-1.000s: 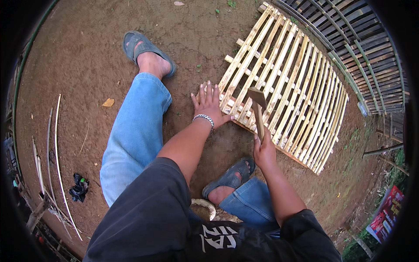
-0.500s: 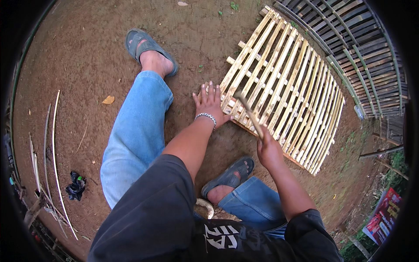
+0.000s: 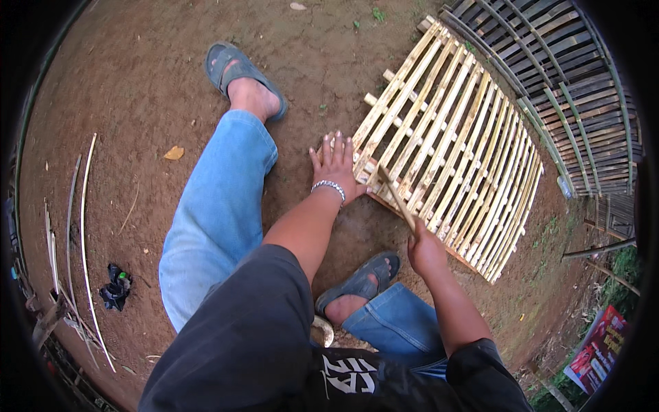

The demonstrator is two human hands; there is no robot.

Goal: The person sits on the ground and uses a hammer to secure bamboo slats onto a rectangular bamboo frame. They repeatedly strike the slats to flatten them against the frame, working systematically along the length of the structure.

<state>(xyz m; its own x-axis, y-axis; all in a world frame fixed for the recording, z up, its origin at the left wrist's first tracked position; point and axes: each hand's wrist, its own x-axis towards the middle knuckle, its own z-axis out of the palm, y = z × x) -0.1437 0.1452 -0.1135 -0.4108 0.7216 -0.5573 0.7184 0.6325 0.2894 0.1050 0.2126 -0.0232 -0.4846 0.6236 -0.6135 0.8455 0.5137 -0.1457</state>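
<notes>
A pale bamboo slat panel (image 3: 460,130) lies flat on the dirt in front of me. My left hand (image 3: 335,165), with a bead bracelet on the wrist, presses flat with fingers spread on the panel's near corner. My right hand (image 3: 425,250) grips the wooden handle of a hammer (image 3: 397,199). The handle slants up and to the left from my fist, and its far end sits low over the panel's near edge, just right of my left hand. The hammer's head is hard to make out.
A darker bamboo panel (image 3: 570,82) lies beyond the pale one at the upper right. My legs in blue jeans and grey sandals (image 3: 240,69) stretch over the dirt. Thin bamboo strips (image 3: 82,226) and a dark rag (image 3: 115,288) lie at the left.
My right hand has swung the hammer down from a raised position to the panel's near edge. My left hand has stayed flat on the corner.
</notes>
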